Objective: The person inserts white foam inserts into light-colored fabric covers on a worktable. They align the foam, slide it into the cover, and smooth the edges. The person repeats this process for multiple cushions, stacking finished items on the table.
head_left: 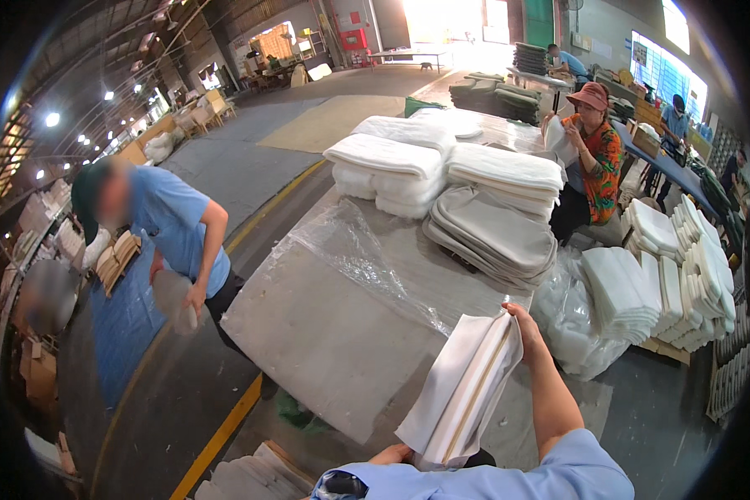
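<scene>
A light grey fabric cushion piece (450, 379) stands tilted over the near edge of the table. White padding layers and a thin tan strip show along its open side. My right hand (522, 327) is closed on its far right corner, fingers wrapped over the fabric edge. At the near left corner my left hand (394, 454) is against the underside, its fingers mostly hidden behind the cushion piece. Beyond it lie a stack of grey cushion covers (492, 233) and piles of white padding (508, 171) on the table.
The grey-topped table (325, 333) carries a crumpled clear plastic sheet (375, 267). Stacked white pads (621, 287) and a plastic bag (571, 312) are at the right. A person in blue (175, 225) holds a grey piece at the left; another in a patterned shirt (604, 167) works across the table.
</scene>
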Available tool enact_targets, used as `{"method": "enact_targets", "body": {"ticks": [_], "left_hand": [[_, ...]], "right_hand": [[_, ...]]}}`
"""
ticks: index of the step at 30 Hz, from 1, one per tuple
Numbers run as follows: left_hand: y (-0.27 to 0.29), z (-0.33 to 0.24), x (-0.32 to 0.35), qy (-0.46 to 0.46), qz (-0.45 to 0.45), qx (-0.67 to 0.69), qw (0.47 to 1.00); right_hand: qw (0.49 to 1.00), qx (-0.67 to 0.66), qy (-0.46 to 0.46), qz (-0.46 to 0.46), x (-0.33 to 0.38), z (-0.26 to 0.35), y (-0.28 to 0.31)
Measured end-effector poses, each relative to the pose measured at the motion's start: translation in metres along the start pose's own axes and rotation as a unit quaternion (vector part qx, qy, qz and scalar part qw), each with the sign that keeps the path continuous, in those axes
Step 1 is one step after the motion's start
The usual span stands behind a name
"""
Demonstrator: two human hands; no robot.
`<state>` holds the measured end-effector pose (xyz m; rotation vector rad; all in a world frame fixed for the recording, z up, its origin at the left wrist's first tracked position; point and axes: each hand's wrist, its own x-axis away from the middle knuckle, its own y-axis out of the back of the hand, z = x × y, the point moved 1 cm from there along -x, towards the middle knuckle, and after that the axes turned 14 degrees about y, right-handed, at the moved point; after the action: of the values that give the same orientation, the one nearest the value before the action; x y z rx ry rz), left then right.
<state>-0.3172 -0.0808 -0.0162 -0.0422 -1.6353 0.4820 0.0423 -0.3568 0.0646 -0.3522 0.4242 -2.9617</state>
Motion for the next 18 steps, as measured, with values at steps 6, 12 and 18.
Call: {"method": "enact_targets", "body": {"ticks": [6,12,18], "left_hand": [[0.017,-0.045,0.022,-0.211,-0.044,0.083,0.973],[0.037,-0.121,0.122,-0.504,-0.146,0.153,0.838],[0.034,-0.138,0.161,-0.576,-0.246,0.088,0.774]], "right_hand": [[0.991,-0.121,0.052,0.001,0.021,0.038,0.006],[0.992,-0.07,0.072,0.078,0.073,0.053,0.025],[0.994,0.052,0.078,0.062,0.105,0.012,0.017]]}}
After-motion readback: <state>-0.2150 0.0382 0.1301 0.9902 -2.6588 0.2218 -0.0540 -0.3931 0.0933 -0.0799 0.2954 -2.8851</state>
